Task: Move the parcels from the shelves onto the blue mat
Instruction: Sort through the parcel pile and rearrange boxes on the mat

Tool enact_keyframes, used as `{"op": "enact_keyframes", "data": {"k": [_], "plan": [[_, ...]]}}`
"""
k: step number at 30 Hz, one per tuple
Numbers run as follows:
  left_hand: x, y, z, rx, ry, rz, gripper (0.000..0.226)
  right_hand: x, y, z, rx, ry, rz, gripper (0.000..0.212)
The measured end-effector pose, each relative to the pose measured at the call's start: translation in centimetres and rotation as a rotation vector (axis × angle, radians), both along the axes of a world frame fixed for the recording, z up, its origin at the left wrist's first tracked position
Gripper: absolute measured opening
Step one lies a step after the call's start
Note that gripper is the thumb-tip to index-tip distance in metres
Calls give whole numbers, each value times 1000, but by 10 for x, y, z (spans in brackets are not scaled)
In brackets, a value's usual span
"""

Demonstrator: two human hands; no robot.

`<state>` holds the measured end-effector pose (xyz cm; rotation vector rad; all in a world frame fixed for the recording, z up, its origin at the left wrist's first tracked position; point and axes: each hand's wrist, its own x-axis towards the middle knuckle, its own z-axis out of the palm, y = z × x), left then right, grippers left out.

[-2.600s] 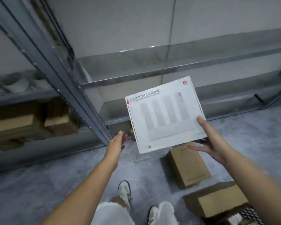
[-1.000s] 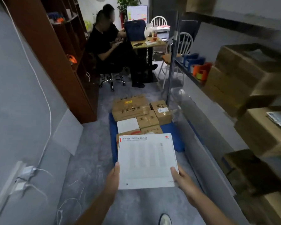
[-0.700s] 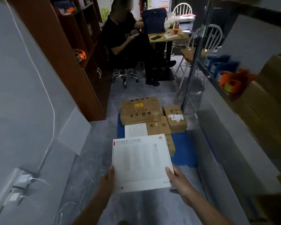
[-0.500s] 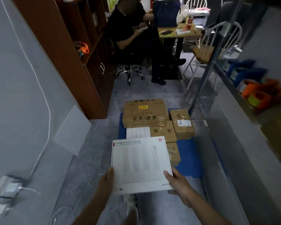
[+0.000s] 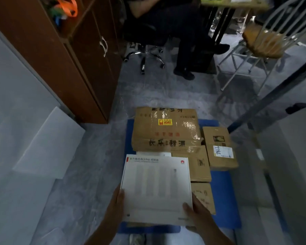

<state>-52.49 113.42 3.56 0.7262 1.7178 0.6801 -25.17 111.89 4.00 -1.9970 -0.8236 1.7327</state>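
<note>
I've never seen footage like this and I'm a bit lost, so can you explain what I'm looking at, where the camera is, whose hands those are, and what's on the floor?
There is no machine here. The camera sits on a person's head and looks forward and down, so the two bare arms at the bottom are that person's own. The left hand and the right hand each grip a side of a flat white box, holding it level above a blue mat on the grey floor. Several brown cardboard parcels already lie on the mat; the biggest is a taped carton at the far end, with a smaller labelled box to its right. Behind are a brown cabinet and someone seated on an office chair.
</note>
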Motion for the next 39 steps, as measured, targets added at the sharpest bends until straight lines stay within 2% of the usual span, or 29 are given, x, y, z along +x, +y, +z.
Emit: {"op": "enact_keyframes", "data": {"k": [4,7,11,14,18,22,27,31,35,39], "plan": [[4,40,-66,-59,-15,12,43,6,43,-79,-53,18,8,60],[10,64,-120,-117,-4,-4,44,9,70,-132,-126,5,33,57],[11,90,-186,-112,18,-15,39,6,97,-196,-95,-58,69,54],[13,104,-220,-114,8,-20,37,2,115,-229,-132,-70,36,55],[16,115,-252,-116,27,-59,37,8,126,-259,-139,-107,19,74],[18,121,-263,-95,63,-58,40,4,115,-271,-30,-223,56,66],[15,118,-256,-114,150,-84,42,0,108,-259,-81,-236,31,60],[22,115,-214,-116,194,-110,45,3,104,-222,-150,-287,-32,50],[38,132,-142,32,277,-371,50,19,119,-148,-58,-363,48,48],[62,161,-49,161,281,-524,52,44,154,-36,108,-426,34,47]]}}
